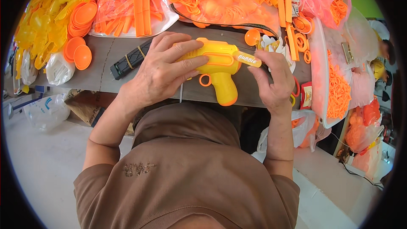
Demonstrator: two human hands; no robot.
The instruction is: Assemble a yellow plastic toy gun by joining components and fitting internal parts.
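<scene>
A yellow toy gun (223, 85) with orange trim and a small orange ring trigger (205, 80) lies on its side near the table's front edge. My left hand (159, 70) is laid over its left end, fingers curled across the body and holding it. Between thumb and fingers, my right hand (275, 78) pinches a small yellow-orange label strip (248, 59) with white lettering. The strip's left end meets the right part of the gun's body. Whether it is stuck there or only touching, I cannot tell.
Heaped yellow plastic parts (51, 21) and orange round caps (83, 17) stand at left, near a black bar with a rubber band (129, 62). Bags of orange parts (220, 6) line the back. A tray of orange rings (338, 89) and red-handled scissors (296, 87) are at right.
</scene>
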